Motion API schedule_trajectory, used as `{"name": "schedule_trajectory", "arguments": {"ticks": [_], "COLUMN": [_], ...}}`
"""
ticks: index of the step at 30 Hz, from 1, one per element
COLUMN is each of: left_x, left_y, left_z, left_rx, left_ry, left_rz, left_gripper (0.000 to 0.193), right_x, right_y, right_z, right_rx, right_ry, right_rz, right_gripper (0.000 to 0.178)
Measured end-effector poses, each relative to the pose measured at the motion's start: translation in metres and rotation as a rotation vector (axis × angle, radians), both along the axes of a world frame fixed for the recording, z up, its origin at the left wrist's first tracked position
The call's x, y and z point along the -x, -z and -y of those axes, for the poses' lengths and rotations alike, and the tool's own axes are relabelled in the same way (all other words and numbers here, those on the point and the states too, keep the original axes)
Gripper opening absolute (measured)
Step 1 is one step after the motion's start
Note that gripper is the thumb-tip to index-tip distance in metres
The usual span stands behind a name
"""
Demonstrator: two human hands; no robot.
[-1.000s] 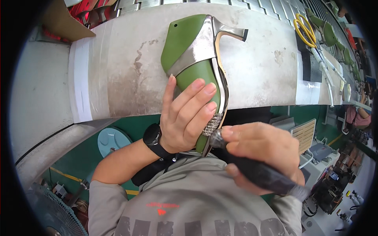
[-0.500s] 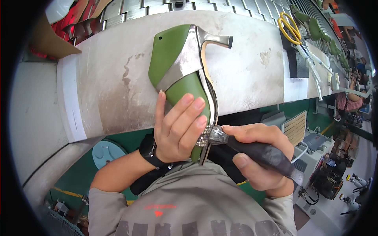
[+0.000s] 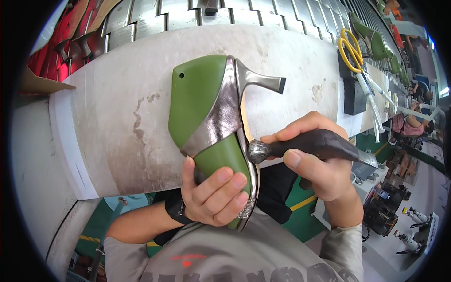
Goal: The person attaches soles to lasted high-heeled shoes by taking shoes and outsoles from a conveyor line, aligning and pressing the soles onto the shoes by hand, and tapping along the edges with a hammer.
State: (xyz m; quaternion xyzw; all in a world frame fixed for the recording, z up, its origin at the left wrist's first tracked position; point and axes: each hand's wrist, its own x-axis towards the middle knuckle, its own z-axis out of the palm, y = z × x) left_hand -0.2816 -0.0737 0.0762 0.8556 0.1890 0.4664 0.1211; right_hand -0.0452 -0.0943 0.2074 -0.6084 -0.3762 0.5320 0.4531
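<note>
A high-heeled sandal [image 3: 221, 123] with a bronze metallic strap is fitted on a green shoe last [image 3: 195, 101]. Its heel points to the far right, its toe toward my body. My left hand [image 3: 212, 196] wraps round the front of the last, fingers across the green top beside a glittery strap [image 3: 245, 208]. In my right hand [image 3: 315, 162] is a cobbler's hammer [image 3: 319, 144] with a dark middle, gripped between thumb and fingers. Its rounded metal face touches or nearly touches the sole's edge, near the middle of the shoe. The hammer's flat metal end points right.
Under the heel end lies a pale, stained worktop [image 3: 127, 155]. Yellow-handled scissors [image 3: 351, 49] stand in a dark block [image 3: 354, 94] at the right. A metal slat conveyor [image 3: 174, 16] runs behind, with more green lasts [image 3: 371, 37] farther right. Brown cardboard [image 3: 44, 84] juts in at left.
The hammer face has moved along the sole's edge, from beside the glittery strap toward the heel. My left hand keeps its hold. The whole shoe sits a little lower in the picture.
</note>
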Motion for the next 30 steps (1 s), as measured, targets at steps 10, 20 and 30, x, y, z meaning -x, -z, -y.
{"name": "schedule_trajectory", "arguments": {"ticks": [10,20,30], "left_x": [0.008,0.001,0.003], "left_y": [0.000,0.003,0.002], "left_z": [0.006,0.005,0.002], "left_rx": [0.025,0.018,0.045], "left_ry": [0.021,-0.016,0.010], "left_rz": [-0.020,-0.008,0.020], "left_gripper": [0.028,0.029,0.031], "right_x": [0.013,-0.008,-0.017], "right_y": [0.015,-0.016,-0.004], "right_z": [-0.012,-0.070,-0.052], "right_rx": [-0.147,0.044,-0.011], "right_ry": [0.068,-0.187,-0.255], "right_rz": [-0.019,0.212,0.235], "right_gripper": [0.029,0.032,0.028]}}
